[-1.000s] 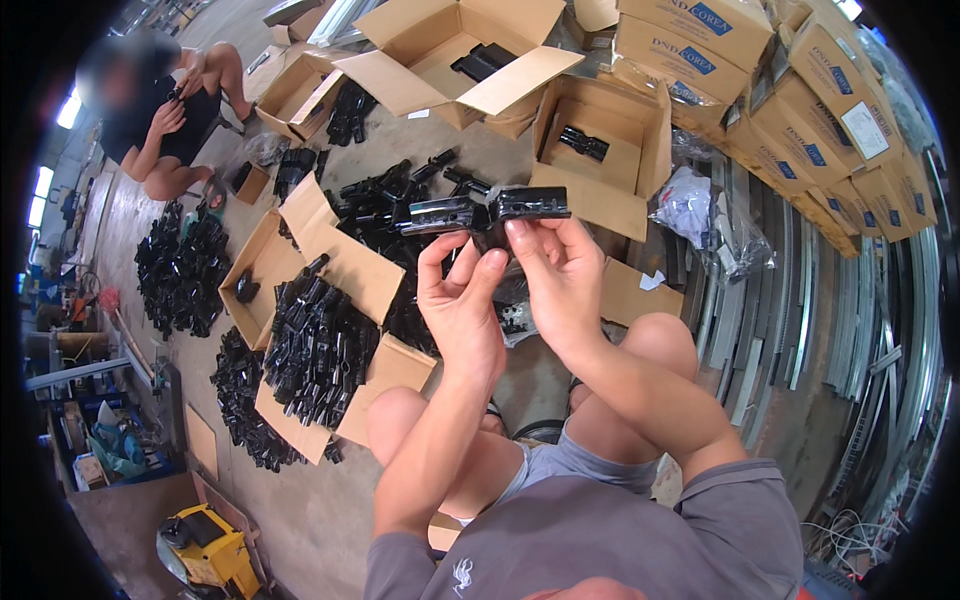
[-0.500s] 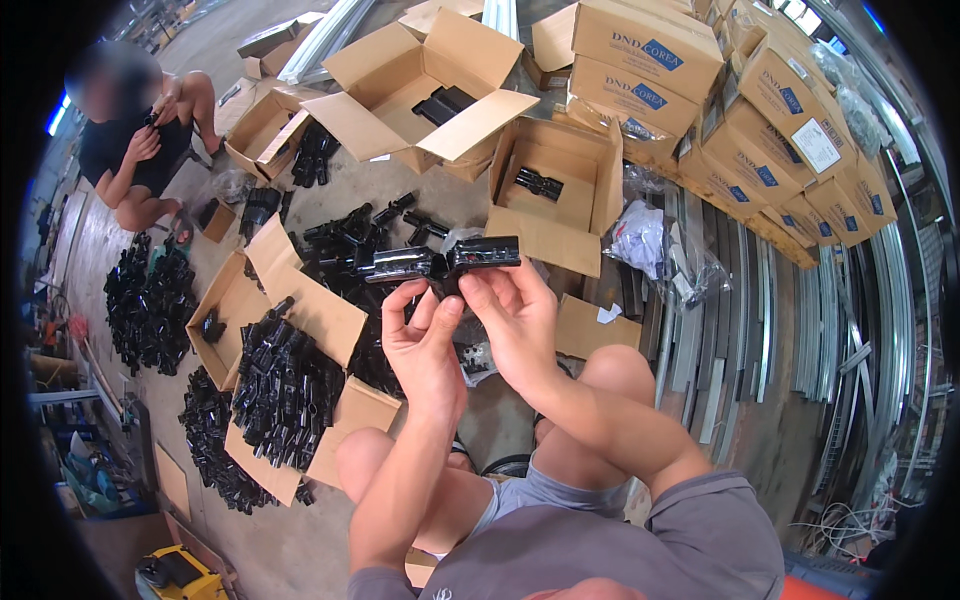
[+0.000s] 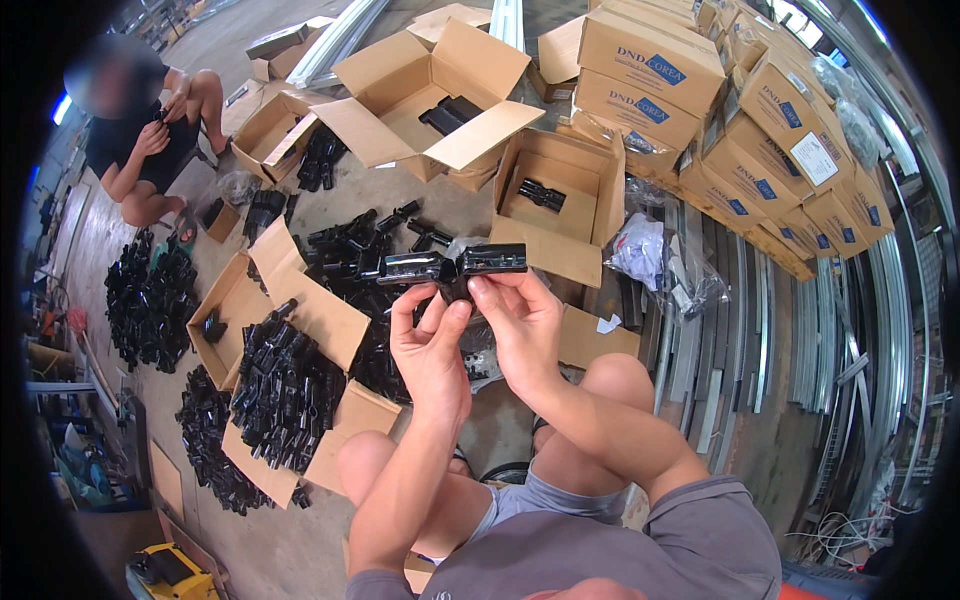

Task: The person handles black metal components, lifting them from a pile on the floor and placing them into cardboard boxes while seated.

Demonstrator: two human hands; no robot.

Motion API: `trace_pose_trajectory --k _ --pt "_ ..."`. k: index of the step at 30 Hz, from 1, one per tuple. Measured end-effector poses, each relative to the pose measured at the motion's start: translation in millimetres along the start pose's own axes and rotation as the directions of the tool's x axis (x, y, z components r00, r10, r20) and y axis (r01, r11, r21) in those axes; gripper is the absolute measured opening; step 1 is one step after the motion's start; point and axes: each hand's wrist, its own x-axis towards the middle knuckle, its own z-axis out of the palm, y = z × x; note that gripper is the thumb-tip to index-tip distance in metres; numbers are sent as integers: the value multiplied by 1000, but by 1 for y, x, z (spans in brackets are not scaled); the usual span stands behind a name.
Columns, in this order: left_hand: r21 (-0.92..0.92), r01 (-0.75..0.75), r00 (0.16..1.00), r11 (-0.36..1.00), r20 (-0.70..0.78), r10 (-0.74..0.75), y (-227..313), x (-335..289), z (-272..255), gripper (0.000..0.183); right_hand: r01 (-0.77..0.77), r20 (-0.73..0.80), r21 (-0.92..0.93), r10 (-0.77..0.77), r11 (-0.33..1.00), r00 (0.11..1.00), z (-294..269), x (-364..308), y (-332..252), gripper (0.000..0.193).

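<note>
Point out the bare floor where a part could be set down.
Bare concrete lies between the open box and the carton with flaps, and beside the right knee near the metal rails. Left of the hands, black parts crowd the floor.

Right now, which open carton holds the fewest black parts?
The open carton just beyond the hands: only one small cluster of black parts inside, otherwise bare.

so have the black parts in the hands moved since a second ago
Cannot tell. The black parts sit lower against the open box behind them, but the head camera itself shifted, and both hands keep their grip.
</note>
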Motion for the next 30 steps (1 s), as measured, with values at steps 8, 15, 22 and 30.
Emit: trace_pose_trajectory --k 8,15,22,30 --pt "-19 12 1000 1000 16 -12 3 0 1 36 29 24 33 -30 999 999 5 -3 -6 19" --pt "-2 -2 1000 1000 23 2 6 -1 3 35 -9 -7 68 9 998 1000 6 -2 -5 18" --pt "-14 -2 1000 1000 5 3 6 0 4 35 0 17 45 -1 999 1000 1 -2 0 20" --pt "-18 7 1000 1000 -5 -7 12 2 5 32 25 6 65 -26 998 1000 11 -2 -5 16"
